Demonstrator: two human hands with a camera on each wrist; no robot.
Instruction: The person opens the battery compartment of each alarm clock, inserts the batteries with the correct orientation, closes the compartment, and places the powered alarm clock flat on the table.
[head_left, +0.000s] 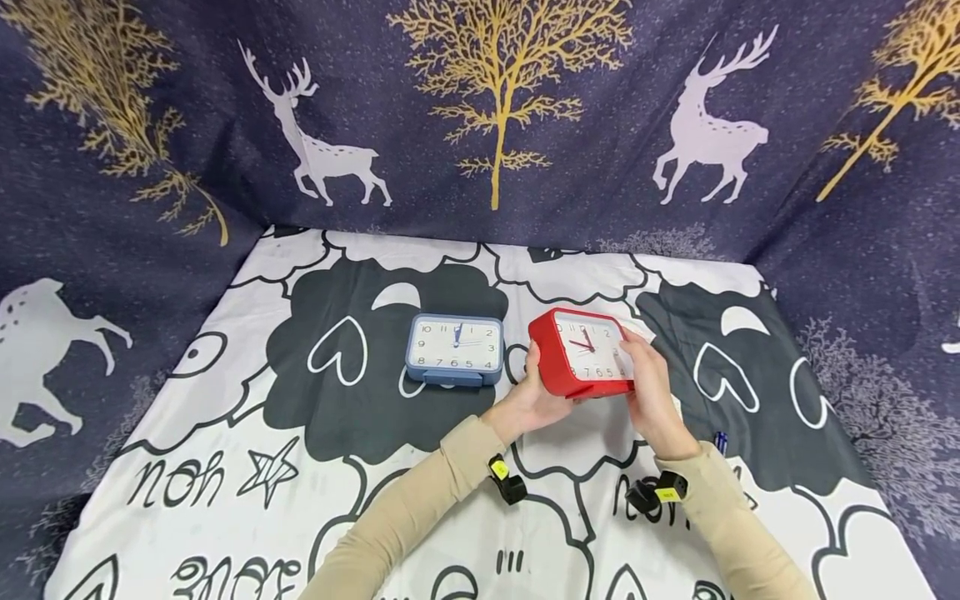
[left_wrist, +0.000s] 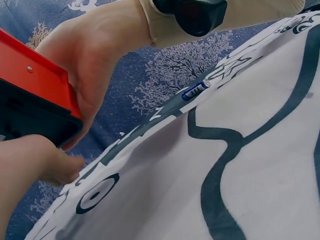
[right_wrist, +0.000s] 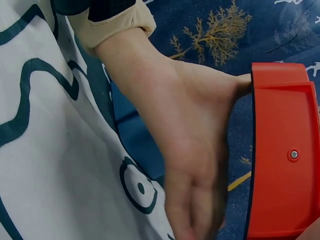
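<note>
A red alarm clock [head_left: 585,352] is held up between both hands, tilted, with its white face toward the head camera. My left hand [head_left: 542,398] holds its left rear: the thumb touches the side's back edge and the other fingers reach underneath. In the right wrist view this same left hand [right_wrist: 175,120] shows long, extended fingers beside the clock's red side [right_wrist: 285,150]. Gripping the right side in the head view is my right hand [head_left: 651,387]. From the left wrist, the clock's black back [left_wrist: 35,115] is visible, with the right hand [left_wrist: 92,60] behind it.
A blue alarm clock [head_left: 455,350] stands on the patterned cloth [head_left: 420,508], left of the red one. Beyond the right hand lies a small blue cylinder with white marks [left_wrist: 195,90]. A dark curtain printed with deer and trees [head_left: 435,179] hangs along the back and sides.
</note>
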